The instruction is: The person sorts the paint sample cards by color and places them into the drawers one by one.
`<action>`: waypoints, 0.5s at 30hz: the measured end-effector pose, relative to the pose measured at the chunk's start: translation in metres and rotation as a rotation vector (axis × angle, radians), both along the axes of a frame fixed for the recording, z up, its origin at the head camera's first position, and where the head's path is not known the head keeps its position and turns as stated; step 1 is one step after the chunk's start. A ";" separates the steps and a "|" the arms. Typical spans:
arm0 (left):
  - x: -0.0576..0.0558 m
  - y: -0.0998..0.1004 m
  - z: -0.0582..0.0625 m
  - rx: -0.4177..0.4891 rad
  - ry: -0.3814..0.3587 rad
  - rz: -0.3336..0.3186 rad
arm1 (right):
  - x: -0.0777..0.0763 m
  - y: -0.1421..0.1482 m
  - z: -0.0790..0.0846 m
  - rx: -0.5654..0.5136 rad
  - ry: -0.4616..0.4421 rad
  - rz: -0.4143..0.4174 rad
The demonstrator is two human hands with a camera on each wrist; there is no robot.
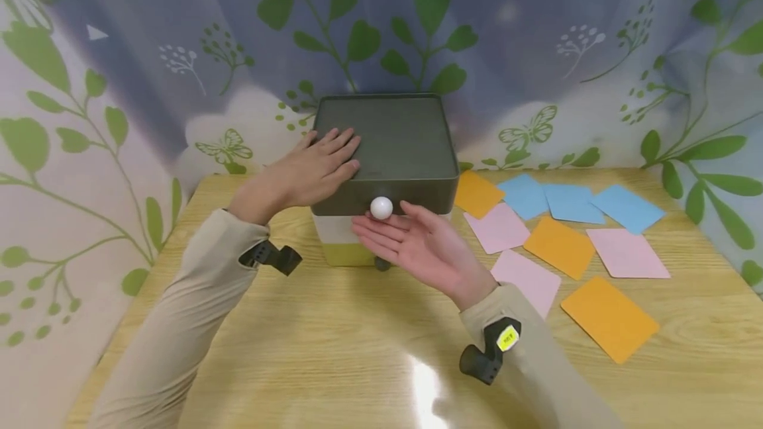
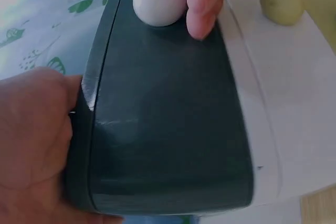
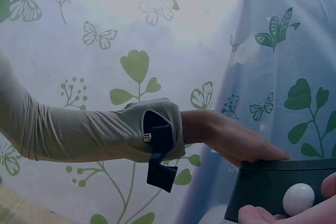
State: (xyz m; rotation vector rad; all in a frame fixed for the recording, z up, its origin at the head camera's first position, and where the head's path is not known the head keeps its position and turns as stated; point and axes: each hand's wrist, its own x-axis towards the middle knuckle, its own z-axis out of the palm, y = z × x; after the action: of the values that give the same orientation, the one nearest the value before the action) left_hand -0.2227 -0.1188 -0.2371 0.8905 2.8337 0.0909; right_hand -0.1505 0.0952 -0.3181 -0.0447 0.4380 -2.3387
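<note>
A small drawer unit stands at the back of the table, with a dark green top drawer (image 1: 411, 196), a white middle tier (image 1: 334, 229) and a yellow-green bottom tier (image 1: 348, 255). My left hand (image 1: 316, 167) lies flat on the left part of its dark green lid (image 1: 399, 131), fingers spread. At the front, my right hand (image 1: 423, 243) is palm up, its straight fingers just under the round white knob (image 1: 381, 208) of the top drawer. The thumb stands up beside that knob. In the left wrist view an olive knob (image 2: 282, 2) shows on the white drawer.
To the right of the drawer unit, several orange cards (image 1: 559, 247), pink cards (image 1: 628, 253) and blue cards (image 1: 628, 208) are spread over the wooden table (image 1: 310, 349). Behind hangs a curtain (image 1: 369, 12) with green leaves and butterflies. A dark knob (image 1: 382, 263) sits low on the unit.
</note>
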 end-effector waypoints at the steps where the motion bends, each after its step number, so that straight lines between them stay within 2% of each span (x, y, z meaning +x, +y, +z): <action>1: -0.001 0.000 0.001 -0.007 -0.020 -0.001 | -0.001 -0.003 0.001 -0.008 -0.012 0.003; 9: -0.008 0.002 0.006 -0.093 -0.098 -0.031 | -0.005 -0.015 0.001 0.049 -0.035 -0.035; 15: -0.007 -0.002 0.009 -0.087 -0.129 -0.056 | -0.003 -0.019 -0.001 0.081 -0.004 -0.056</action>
State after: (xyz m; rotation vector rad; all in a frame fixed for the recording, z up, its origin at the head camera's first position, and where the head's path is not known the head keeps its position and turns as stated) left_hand -0.2301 -0.1210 -0.2284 0.9101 2.6707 0.0171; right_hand -0.1533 0.0759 -0.3191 0.0112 0.5384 -2.3733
